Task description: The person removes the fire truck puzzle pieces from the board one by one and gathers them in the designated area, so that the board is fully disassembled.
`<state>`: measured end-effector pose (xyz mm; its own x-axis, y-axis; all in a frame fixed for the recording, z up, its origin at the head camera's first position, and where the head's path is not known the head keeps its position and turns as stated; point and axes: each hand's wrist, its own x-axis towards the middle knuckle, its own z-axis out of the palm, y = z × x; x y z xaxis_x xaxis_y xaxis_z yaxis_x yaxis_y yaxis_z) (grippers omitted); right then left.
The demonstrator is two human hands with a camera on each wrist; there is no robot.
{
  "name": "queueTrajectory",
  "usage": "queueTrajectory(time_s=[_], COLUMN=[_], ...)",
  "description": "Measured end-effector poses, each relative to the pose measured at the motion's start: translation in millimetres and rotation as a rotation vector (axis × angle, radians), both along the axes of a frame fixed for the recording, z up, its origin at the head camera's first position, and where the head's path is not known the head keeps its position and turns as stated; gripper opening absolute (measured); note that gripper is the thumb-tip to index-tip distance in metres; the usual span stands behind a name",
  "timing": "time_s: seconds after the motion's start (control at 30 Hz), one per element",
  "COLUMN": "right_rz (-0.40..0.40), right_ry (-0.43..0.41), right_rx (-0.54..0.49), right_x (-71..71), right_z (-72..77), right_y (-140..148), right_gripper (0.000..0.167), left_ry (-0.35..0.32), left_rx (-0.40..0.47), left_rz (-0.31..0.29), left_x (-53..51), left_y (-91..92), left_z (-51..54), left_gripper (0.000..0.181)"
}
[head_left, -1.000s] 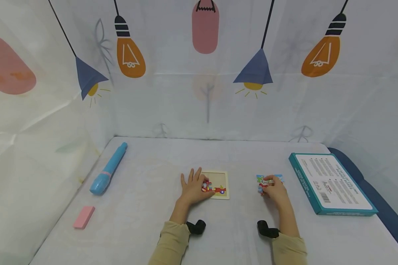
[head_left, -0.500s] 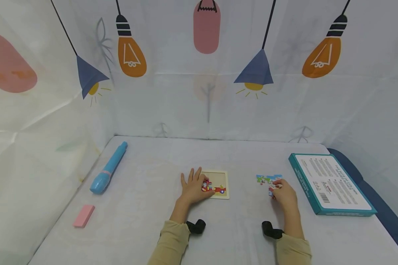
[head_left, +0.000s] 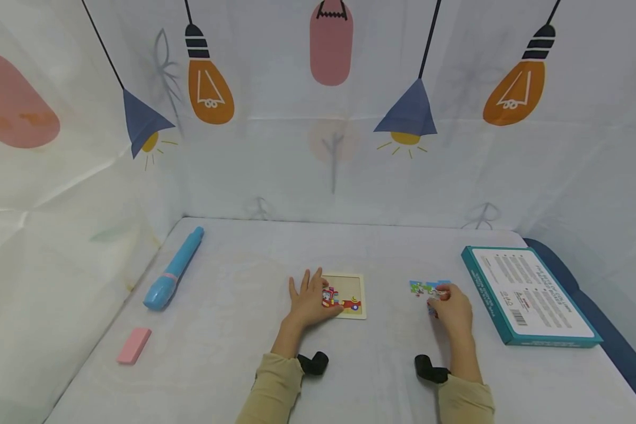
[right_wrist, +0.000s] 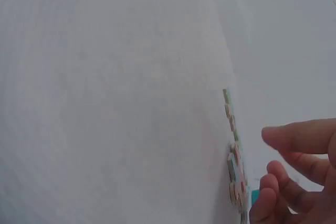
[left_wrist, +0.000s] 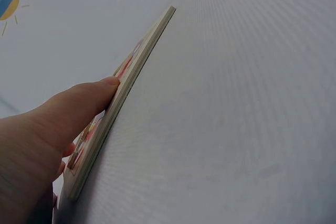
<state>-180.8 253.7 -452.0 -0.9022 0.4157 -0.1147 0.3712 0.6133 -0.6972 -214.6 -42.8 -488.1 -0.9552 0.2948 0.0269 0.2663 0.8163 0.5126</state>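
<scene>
In the head view, my left hand [head_left: 307, 302] rests over the left side of a small wooden puzzle board [head_left: 353, 282], fingers spread. Red vehicle pieces [head_left: 352, 304] sit in its lower part. The left wrist view shows the thumb of that hand [left_wrist: 58, 116] pressing on the rim of the board [left_wrist: 137, 69]. My right hand [head_left: 456, 312] hovers at a cluster of colourful puzzle pieces [head_left: 418, 288], partly covering them. In the right wrist view the hand [right_wrist: 302, 182] has its thumb and fingers loosely bent, apart from the pieces [right_wrist: 234, 169], holding nothing visible.
A blue microphone-shaped object [head_left: 174, 270] and a pink block [head_left: 134, 345] lie on the left side of the white table [head_left: 233, 282]. A teal box [head_left: 530, 291] lies at the right, beside a dark blue chair back [head_left: 556, 265]. Printed white curtains surround the table.
My right hand moved right along the puzzle pieces with a piece in its fingers, then slightly back left; its fingers now look parted from the pieces. The left hand has stayed on the board.
</scene>
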Motion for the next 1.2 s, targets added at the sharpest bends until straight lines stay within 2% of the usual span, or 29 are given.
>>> queueTrajectory(time_s=[0.03,0.17,0.4,0.8,1.2], right_rz=[0.003,0.029,0.083,0.172,0.243], right_ry=[0.020,0.063,0.138,0.211,0.179], right_rx=[-0.029,-0.136,-0.236,-0.448,-0.487], right_x=[-1.0,-3.4,-9.4,-22.2,-28.6], right_z=[0.4,1.8,0.5,-8.8,-13.4], right_y=[-1.9,-10.8,-25.0,-54.5,-84.4], right_gripper=[0.037,0.038,0.036,0.034,0.033], left_ry=[-0.003,-0.008,0.002,0.000,-0.016], left_rx=[-0.001,-0.012,-0.063,-0.099,-0.076], left_rz=[0.002,0.007,-0.003,0.000,0.003], left_x=[-0.2,-0.8,-0.7,-2.0,-1.4], left_y=[0.0,0.1,0.6,2.2,1.6], left_z=[-0.2,-1.2,-1.9,-1.4,1.6], left_gripper=[0.096,0.100,0.090,0.091,0.088])
